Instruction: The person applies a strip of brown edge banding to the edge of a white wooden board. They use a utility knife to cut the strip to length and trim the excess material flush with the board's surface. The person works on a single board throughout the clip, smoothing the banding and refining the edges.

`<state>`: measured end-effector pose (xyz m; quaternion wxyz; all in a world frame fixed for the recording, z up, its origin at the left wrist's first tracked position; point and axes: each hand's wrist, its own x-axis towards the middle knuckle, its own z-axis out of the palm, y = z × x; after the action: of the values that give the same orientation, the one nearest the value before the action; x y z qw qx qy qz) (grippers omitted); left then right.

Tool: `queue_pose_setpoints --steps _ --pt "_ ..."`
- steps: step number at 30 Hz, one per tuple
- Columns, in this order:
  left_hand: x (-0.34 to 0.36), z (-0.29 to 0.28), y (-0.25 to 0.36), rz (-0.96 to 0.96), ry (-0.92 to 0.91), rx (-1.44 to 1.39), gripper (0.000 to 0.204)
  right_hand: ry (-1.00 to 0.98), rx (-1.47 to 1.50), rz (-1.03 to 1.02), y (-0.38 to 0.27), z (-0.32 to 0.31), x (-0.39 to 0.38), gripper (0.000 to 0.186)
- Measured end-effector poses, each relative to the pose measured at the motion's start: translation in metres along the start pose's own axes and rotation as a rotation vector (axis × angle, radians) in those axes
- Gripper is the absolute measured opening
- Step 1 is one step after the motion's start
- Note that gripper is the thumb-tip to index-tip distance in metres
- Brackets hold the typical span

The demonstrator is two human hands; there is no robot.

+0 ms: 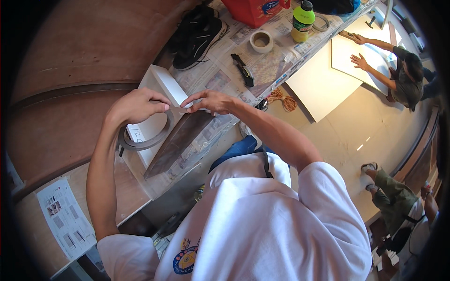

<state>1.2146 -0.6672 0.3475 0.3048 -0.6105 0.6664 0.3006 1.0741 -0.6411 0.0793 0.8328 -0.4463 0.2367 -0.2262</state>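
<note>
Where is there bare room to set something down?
The newspaper-covered table is bare between the black shoes and the box cutter. The wooden surface is free between the left forearm and the white board. It is crowded around the left hand, right hand and coiled strip, and near the red bag, tape roll and bottle.

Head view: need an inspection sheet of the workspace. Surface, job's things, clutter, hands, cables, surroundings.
Surface: newspaper-covered table.
Job's things: white piece; grey roll below the left hand.
Clutter: shoes, red bag, tape, bottle, knife.
Hands: left and right hand at the white piece, fingers bent; grip unclear.
Cables: orange coil on floor; cable or rope, cannot tell.
Surroundings: one person at a white board; another lower right.
</note>
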Motion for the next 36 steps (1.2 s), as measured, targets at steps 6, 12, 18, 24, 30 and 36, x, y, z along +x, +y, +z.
queue_pose_setpoints --steps 6,12,18,24,30,36 --pt "-0.001 0.002 -0.004 0.025 0.014 -0.021 0.035 -0.022 0.088 0.019 0.003 0.003 0.009 0.027" --pt "-0.009 0.004 -0.005 0.092 0.028 -0.035 0.036 -0.101 -0.046 -0.056 0.002 -0.008 0.015 0.024" --pt "-0.058 0.011 0.01 0.202 0.15 -0.136 0.036 0.053 -0.659 -0.393 -0.047 -0.007 -0.037 0.026" --pt "-0.082 0.013 0.029 0.227 0.381 -0.148 0.035 0.04 -0.516 -0.298 -0.1 -0.007 -0.105 0.02" --pt "-0.048 0.017 0.043 0.306 0.418 0.081 0.037 0.401 -0.887 -0.406 -0.125 -0.005 -0.167 0.016" --pt "0.078 0.086 0.033 0.36 0.558 0.073 0.035 0.835 -1.292 -0.185 -0.075 -0.025 -0.144 0.015"
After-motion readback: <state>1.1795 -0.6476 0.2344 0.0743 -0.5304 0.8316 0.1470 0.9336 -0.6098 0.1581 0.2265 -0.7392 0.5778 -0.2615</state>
